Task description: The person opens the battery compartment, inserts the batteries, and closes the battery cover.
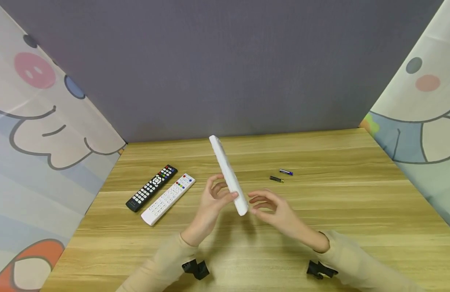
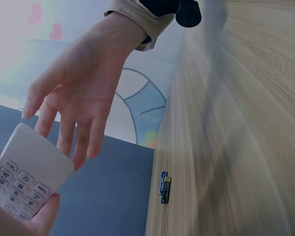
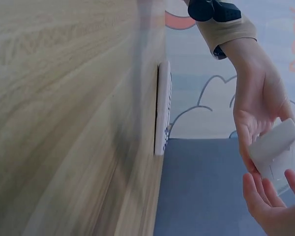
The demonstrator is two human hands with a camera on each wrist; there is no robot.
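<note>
My left hand (image 1: 209, 205) holds a white remote control (image 1: 225, 168) tilted up above the table, thumb on one side and fingers on the other. Its numbered buttons show in the left wrist view, where part of the white remote (image 2: 39, 155) is cut off by the frame. The right wrist view shows the smooth back of the remote (image 3: 278, 160). My right hand (image 1: 277, 211) is close to the remote's lower end, its fingers loosely bent and holding nothing. Whether a fingertip touches the remote, I cannot tell.
On the wooden table (image 1: 320, 227), a black remote (image 1: 152, 188) and a second white remote (image 1: 168, 198) lie side by side at the left. Two small batteries, one blue-and-silver battery (image 1: 286, 172) and one black battery (image 1: 276, 179), lie right of centre. A grey panel (image 1: 232, 73) stands behind.
</note>
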